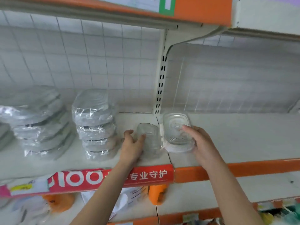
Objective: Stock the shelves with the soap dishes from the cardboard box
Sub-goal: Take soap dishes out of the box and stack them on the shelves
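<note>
Both of your hands are loaded. Left hand (132, 141) is wrapped round a clear soap dish (150, 138) standing tilted on its edge on the shelf (235, 143), long axis running front to back. Right hand (198, 141) grips a second dish (177, 129) by its right end, hollow face turned toward you, raised over a thin wrapped piece (177, 149) lying flat on the shelf (lid or another dish, cannot tell, blurred).

The two dishes sit just beside each other, either side of the seam at the upright post (160, 88). Left-hand dish is on the left bay, nearer the wrapped stacks (95, 125); right-hand dish is on the open right bay.

My read: you're mid-placement, nothing released yet. The key relation is the left dish's axis. It's on edge, so it needs to tip flat before you let go, otherwise it likely rolls or topples toward the shelf lip. Right hand is closer to a clean set-down: straight down, same heading.

Cardboard box isn't in view.
</note>
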`<move>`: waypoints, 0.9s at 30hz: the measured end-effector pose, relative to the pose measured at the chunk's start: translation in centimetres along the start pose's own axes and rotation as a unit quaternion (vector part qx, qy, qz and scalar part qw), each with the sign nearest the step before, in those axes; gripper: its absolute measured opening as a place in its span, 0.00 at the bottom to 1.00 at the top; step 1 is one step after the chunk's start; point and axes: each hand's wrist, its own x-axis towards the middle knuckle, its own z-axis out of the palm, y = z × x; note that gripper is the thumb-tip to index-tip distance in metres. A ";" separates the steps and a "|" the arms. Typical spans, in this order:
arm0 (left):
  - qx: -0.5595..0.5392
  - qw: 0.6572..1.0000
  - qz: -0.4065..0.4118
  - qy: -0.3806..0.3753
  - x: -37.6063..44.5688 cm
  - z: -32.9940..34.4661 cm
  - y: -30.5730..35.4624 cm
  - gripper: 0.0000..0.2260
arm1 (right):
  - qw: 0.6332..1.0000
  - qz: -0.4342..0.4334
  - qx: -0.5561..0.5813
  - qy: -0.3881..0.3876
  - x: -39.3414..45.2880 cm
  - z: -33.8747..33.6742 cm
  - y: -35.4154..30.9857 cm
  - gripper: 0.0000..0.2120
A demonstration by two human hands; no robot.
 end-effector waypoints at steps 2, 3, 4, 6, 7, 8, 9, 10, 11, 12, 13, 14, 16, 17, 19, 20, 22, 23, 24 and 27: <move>0.066 0.998 -0.006 0.009 0.7 0.2 0.1 0.31 | 0.999 0.010 0.000 -0.030 1.7 0.5 -0.4 0.25; 0.098 0.995 -0.008 0.011 0.8 0.3 0.5 0.30 | 0.998 0.014 -0.016 -0.051 2.7 0.6 -0.6 0.20; 0.107 0.994 0.010 0.025 0.6 0.3 1.1 0.26 | 0.996 0.020 -0.039 -0.077 3.3 0.7 -1.1 0.14; 0.094 0.992 0.059 0.058 0.0 0.2 2.6 0.16 | 0.981 0.041 -0.112 -0.152 4.6 0.7 -2.0 0.06; 0.076 0.993 0.064 0.059 0.0 0.1 3.2 0.14 | 0.968 0.054 -0.155 -0.188 5.2 0.6 -2.5 0.05; 0.054 0.996 0.066 0.038 -0.1 0.0 3.7 0.12 | 0.954 0.070 -0.191 -0.219 5.5 0.7 -3.1 0.04; 0.050 0.996 0.073 0.002 -0.4 -0.2 4.2 0.12 | 0.941 0.079 -0.220 -0.243 6.0 0.8 -3.5 0.05; 0.063 0.994 0.082 -0.042 -0.6 -0.2 4.7 0.14 | 0.932 0.084 -0.246 -0.255 6.4 1.0 -3.9 0.06; 0.080 0.990 0.087 -0.076 -0.7 -0.2 5.1 0.15 | 0.924 0.080 -0.269 -0.261 6.9 1.3 -4.1 0.06; 0.093 0.987 0.089 -0.094 -0.6 -0.3 5.3 0.17 | 0.917 0.070 -0.288 -0.266 7.5 1.7 -4.3 0.06; 0.092 0.987 0.085 -0.096 -0.4 -0.3 5.6 0.19 | 0.913 0.053 -0.302 -0.268 8.2 2.0 -4.1 0.07; 0.074 0.991 0.077 -0.081 -0.3 -0.4 5.7 0.20 | 0.912 0.033 -0.314 -0.263 8.8 2.4 -4.0 0.10; -0.008 0.998 0.054 -0.019 -0.3 -0.1 5.6 0.20 | 0.914 -0.006 -0.335 -0.229 9.9 2.8 -3.5 0.19; -0.056 0.998 0.038 0.017 -0.2 0.0 5.3 0.19 | 0.920 -0.024 -0.334 -0.204 10.2 2.8 -3.3 0.22; -0.121 0.990 0.018 0.072 -0.5 0.5 4.7 0.17 | 0.939 -0.037 -0.309 -0.144 9.8 2.4 -2.8 0.23; -0.123 0.988 0.018 0.088 -0.8 0.8 4.4 0.17 | 0.947 -0.033 -0.296 -0.120 9.2 2.1 -2.4 0.23; -0.069 0.992 0.004 0.109 -1.4 1.5 4.0 0.24 | 0.956 -0.011 -0.275 -0.104 7.5 1.3 -1.2 0.24; -0.032 0.992 -0.004 0.121 -1.7 1.8 3.8 0.27 | 0.958 -0.002 -0.262 -0.119 6.5 1.0 -0.4 0.24; -0.005 0.992 -0.001 0.127 -2.2 2.0 3.7 0.28 | 0.959 0.005 -0.248 -0.140 5.6 1.0 0.3 0.25; 0.007 0.993 0.007 0.119 -3.1 2.2 3.4 0.24 | 0.967 -0.012 -0.204 -0.150 4.8 1.6 2.1 0.30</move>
